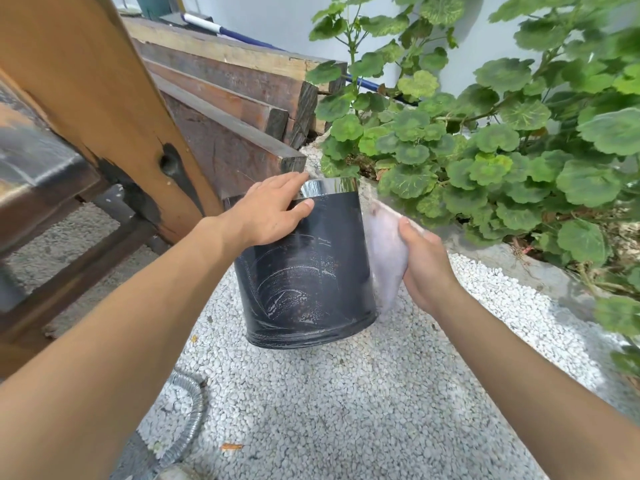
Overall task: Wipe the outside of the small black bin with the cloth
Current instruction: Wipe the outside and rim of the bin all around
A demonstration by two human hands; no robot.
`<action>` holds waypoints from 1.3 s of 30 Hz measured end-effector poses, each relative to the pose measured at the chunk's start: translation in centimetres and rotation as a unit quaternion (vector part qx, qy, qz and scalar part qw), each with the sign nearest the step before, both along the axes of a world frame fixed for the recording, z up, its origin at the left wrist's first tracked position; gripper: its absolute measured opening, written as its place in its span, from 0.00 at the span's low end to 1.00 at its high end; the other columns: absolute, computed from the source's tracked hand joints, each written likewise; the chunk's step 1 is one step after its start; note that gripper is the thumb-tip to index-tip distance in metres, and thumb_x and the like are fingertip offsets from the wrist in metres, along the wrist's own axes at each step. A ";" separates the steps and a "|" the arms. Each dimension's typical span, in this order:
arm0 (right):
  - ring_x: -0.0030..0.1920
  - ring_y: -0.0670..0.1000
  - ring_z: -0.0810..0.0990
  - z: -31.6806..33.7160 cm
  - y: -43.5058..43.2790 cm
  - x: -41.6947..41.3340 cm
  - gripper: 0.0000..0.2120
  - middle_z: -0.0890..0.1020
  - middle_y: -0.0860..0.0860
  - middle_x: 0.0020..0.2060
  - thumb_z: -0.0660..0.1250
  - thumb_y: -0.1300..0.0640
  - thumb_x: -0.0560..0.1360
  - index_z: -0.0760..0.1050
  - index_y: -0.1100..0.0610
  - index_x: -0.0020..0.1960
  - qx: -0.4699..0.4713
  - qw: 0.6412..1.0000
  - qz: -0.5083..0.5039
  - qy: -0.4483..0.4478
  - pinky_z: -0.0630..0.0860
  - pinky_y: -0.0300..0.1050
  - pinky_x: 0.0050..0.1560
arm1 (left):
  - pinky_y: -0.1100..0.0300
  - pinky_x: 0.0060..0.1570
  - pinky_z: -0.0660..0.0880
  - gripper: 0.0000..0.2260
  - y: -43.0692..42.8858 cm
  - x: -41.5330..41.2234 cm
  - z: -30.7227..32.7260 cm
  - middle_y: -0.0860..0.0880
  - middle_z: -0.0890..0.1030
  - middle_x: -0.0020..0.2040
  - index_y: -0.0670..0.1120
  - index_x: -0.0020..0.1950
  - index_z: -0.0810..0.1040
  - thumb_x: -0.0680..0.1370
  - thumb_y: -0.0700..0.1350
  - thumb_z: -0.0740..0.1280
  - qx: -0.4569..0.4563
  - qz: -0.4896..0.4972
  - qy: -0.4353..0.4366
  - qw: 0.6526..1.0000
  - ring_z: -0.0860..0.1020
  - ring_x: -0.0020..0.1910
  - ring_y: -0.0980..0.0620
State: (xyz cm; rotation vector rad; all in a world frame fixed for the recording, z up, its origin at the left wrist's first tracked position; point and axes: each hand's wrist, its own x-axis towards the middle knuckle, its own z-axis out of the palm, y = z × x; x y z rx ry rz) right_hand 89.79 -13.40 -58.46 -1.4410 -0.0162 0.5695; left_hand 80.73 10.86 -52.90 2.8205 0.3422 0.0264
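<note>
Ground: white gravel (346,393) spreads beneath both your arms, with a leafy green plant (502,140) beyond your right hand and stacked timber beams (225,81) beyond your left.
Count: you have one small black bin (304,268), one cloth (384,251), and two bare hands in view; one ribbed metal hose (187,424) lies under your left forearm.
Bin: it sits between your hands, tilted, its base touching the gravel, its dark wall streaked with pale wet smears and topped by a shiny silver rim.
Left hand (270,213): your palm lies flat on the bin's upper left side, fingers spread wide toward the rim.
Right hand (424,265): you clutch the pale cloth, pressing it against the bin's right wall.
</note>
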 end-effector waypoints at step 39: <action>0.78 0.34 0.40 -4.4 3.1 -4.6 0.27 0.53 0.43 0.79 0.60 0.58 0.85 0.55 0.53 0.82 -0.219 0.777 0.307 -0.505 0.42 0.39 0.79 | 0.49 0.77 0.50 0.32 0.4 -1.4 0.0 0.48 0.54 0.82 0.49 0.82 0.51 0.80 0.49 0.61 0.011 -0.010 0.015 1.000 0.52 0.80 0.49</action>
